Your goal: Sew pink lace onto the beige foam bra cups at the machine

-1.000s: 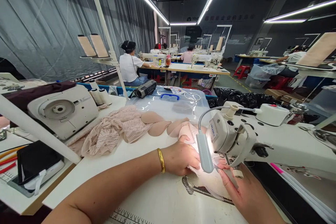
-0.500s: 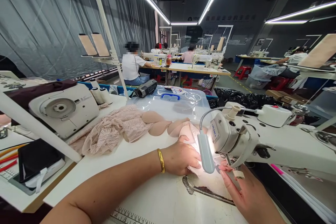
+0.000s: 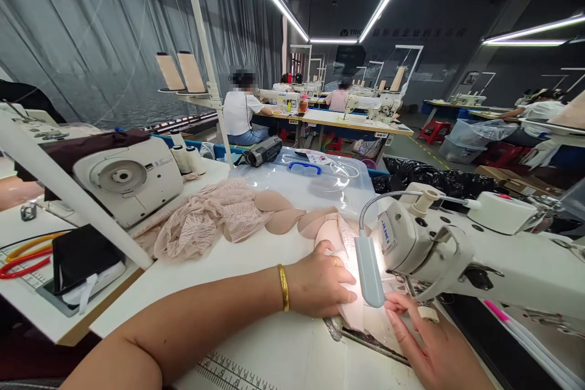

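A string of pale pink bra pieces, moulded cups point(image 3: 278, 221) joined to lace fabric point(image 3: 196, 225), runs across the white table to the sewing machine point(image 3: 411, 237). My left hand point(image 3: 322, 280), with a gold bangle at its wrist, grips the near bra piece point(image 3: 326, 231) left of the needle area, fingers bent over the cloth. Close under the machine head, my right hand point(image 3: 420, 326) pinches the edge of the same piece between thumb and fingers. A grey lamp point(image 3: 369, 271) lights the cloth and hides part of it. The needle is hard to make out.
Behind the cloth lies a clear plastic box lid point(image 3: 260, 177) with a blue handle point(image 3: 304, 167). A second sewing machine point(image 3: 128, 180) and a thread stand pole point(image 3: 205, 61) are at left. A ruler strip point(image 3: 228, 372) marks the front edge. Co-workers sit farther back.
The view has shifted, so the scene sits a little farther right. More of the pink piece now lies below my left hand, toward me. My right fingers have closed together at its edge.
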A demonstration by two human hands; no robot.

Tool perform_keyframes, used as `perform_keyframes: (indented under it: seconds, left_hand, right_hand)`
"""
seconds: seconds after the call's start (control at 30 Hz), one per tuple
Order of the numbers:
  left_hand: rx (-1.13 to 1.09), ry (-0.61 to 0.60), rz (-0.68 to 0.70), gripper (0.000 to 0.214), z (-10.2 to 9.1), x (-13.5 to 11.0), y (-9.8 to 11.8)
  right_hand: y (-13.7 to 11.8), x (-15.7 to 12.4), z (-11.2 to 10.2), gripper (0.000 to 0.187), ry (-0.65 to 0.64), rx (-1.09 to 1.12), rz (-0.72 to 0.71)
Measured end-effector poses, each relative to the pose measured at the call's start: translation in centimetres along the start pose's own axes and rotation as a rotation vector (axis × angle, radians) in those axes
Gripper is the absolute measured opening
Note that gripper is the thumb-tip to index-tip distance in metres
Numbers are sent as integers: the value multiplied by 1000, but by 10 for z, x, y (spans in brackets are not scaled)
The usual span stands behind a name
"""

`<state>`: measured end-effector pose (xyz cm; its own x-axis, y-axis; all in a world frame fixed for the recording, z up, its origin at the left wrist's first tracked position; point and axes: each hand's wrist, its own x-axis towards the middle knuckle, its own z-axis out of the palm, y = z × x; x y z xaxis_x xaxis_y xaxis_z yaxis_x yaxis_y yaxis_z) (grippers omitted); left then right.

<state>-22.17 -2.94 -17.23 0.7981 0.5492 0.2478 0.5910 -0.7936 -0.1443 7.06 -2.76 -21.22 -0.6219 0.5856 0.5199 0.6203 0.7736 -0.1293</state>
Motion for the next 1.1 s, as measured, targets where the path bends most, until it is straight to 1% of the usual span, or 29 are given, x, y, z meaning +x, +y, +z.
perform_keyframes:
  seconds: [0.1, 0.23, 0.33, 0.43, 0.53, 0.7, 0.8, 0.9, 1.1]
  left_hand:
    - [-68, 14, 51, 10, 0, -2, 4]
    - [-86, 16, 63, 16, -3, -4, 11]
    - [-92, -1, 81, 18, -8, -6, 19]
    - [-94, -15, 105, 19, -13, -6, 26]
    - [-93, -2, 110, 21, -12, -4, 27]
    - [-61, 52, 85, 21, -4, 1, 23]
    - [-42, 63, 63, 25, -1, 5, 19]
    - [-17, 66, 52, 24, 2, 9, 13]
    - [38, 49, 43, 15, 20, 12, 3]
  right_hand:
    - [-7, 8, -6, 16, -49, 49, -40]
    - [-19, 19, -15, 20, -127, 196, -143]
    - [-23, 20, -15, 20, -187, 215, -193]
    - [-22, 17, -13, 20, -185, 195, -226]
    - [-20, 17, -9, 22, -156, 174, -232]
    - [-16, 15, 0, 24, -139, 148, -137]
    - [-13, 9, 10, 28, -123, 118, -56]
    - [-10, 3, 19, 29, -133, 88, 11]
    - [-3, -9, 36, 34, -147, 2, 166]
